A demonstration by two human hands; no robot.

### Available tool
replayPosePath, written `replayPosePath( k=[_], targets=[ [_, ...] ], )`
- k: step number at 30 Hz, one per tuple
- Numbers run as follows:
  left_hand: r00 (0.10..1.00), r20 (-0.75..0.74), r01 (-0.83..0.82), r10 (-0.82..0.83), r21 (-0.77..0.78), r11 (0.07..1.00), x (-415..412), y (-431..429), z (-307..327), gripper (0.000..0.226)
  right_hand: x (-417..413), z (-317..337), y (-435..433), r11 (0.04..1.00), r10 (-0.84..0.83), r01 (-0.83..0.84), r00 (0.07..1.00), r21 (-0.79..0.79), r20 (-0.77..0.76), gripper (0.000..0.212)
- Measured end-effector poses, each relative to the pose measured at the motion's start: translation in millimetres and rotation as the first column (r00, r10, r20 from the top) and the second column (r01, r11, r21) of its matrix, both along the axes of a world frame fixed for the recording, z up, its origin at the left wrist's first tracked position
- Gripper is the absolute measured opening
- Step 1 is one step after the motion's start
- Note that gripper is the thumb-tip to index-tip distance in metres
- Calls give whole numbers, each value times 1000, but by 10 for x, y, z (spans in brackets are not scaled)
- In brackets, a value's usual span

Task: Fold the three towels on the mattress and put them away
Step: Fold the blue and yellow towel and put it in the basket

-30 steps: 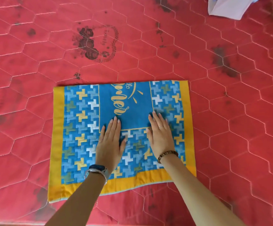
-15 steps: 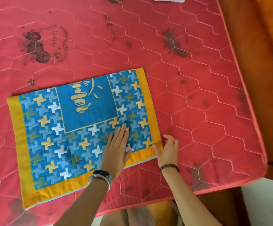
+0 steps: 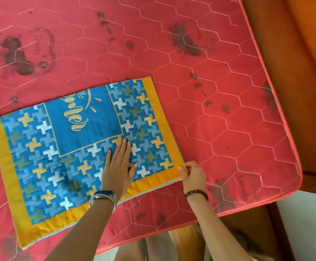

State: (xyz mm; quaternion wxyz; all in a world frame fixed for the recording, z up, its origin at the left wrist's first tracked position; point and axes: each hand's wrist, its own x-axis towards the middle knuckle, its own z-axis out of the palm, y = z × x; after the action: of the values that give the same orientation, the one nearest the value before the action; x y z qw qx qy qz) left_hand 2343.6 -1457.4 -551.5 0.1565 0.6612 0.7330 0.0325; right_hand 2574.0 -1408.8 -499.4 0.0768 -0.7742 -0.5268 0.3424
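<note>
The blue-and-yellow towel [image 3: 74, 140] is laid flat towards the near edge of the mattress [image 3: 210, 81]. It is judged soft, light and limp, best taken by a corner of its yellow border. It is pressed down by the flat, straight-fingered left hand [image 3: 118, 166], while its corner nearest the mattress's near right corner is pinched by the right hand [image 3: 193, 176].

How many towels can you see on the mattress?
1. The towel lies flat on the mattress; the left hand presses on it and the right hand pinches its near right corner. Others may lie outside the view.
</note>
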Motion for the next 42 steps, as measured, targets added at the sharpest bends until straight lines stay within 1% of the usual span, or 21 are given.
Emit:
replayPosePath(
  k=[1, 2, 3, 5, 7, 9, 11, 12, 15, 17, 20, 23, 26, 29, 31, 34, 36, 37, 39, 42],
  targets=[
    [1000, -11, -4, 4, 13, 1000, 12, 11, 18, 66, -20, 31, 3, 999, 13, -14, 999, 35, 35, 12],
    [1000, -16, -16, 17, 33, 999, 27, 31, 48, 65, -51, 58, 8, 994, 47, -57, 994, 98, 101, 20],
    [999, -16, -31, 32, 60, 998, 45, 65, 80, 63, -98, 92, 23, 977, 98, -127, 981, 172, 167, 30],
    [999, -18, -38, 40, 112, 993, 90, 175, 133, 59, -246, 96, 82, 904, 246, -305, 944, 299, 221, 47],
    [999, -25, -25, 28, 140, 990, 142, 285, 145, 55, -454, 5, 143, 812, 434, -494, 867, 310, 243, 62],
    [999, -24, -25, 28, 135, 991, 179, 333, 87, 55, -681, -150, 131, 703, 598, -655, 755, 277, 268, 72],
    [999, -24, -27, 30, 103, 994, 187, 292, 9, 55, -849, -305, 73, 609, 701, -764, 645, 215, 305, 69],
    [999, -23, -28, 30, 90, 996, 186, 254, -22, 56, -877, -368, 47, 583, 720, -791, 610, 188, 333, 66],
    [999, 9, -53, 52, 78, 996, 154, 128, -46, 59, -769, -451, 35, 551, 743, -825, 554, 125, 375, 60],
    [997, 3, -73, 73, 72, 995, 95, 11, -35, 62, -644, -470, 47, 555, 738, -826, 543, 97, 400, 62],
    [991, -17, -133, 134, 62, 989, -42, -200, -21, 66, -478, -435, 76, 612, 698, -789, 568, 49, 436, 66],
    [979, -25, -200, 201, 65, 978, -226, -431, 5, 68, -365, -398, 94, 631, 689, -775, 570, 16, 447, 64],
    [955, -25, -294, 296, 63, 954, -426, -670, 35, 68, -267, -353, 109, 665, 659, -746, 596, 13, 459, 63],
    [954, 3, -299, 299, 56, 953, -539, -792, 58, 68, -405, -284, 54, 675, 638, -737, 605, 33, 476, 62],
    [962, 32, -275, 273, 77, 958, -527, -758, 65, 63, -686, -256, -68, 622, 682, -779, 588, 78, 435, 61],
    [960, 85, -275, 268, 87, 957, -492, -669, 46, 56, -1293, -293, -319, 486, 800, -867, 491, 108, 344, 59],
    [945, 119, -313, 304, 71, 947, -510, -668, 26, 58, -1662, -357, -461, 424, 841, -899, 436, 109, 319, 57],
    [938, 122, -333, 324, 63, 941, -550, -687, 23, 59, -1801, -380, -505, 416, 848, -903, 429, 110, 312, 56],
    [937, 65, -346, 342, 65, 936, -688, -779, 25, 58, -1947, -413, -557, 429, 844, -898, 435, 92, 312, 56],
    [929, -7, -368, 370, 67, 927, -964, -1058, 14, 59, -1915, -457, -578, 433, 830, -899, 426, 67, 360, 58]
  ],
)
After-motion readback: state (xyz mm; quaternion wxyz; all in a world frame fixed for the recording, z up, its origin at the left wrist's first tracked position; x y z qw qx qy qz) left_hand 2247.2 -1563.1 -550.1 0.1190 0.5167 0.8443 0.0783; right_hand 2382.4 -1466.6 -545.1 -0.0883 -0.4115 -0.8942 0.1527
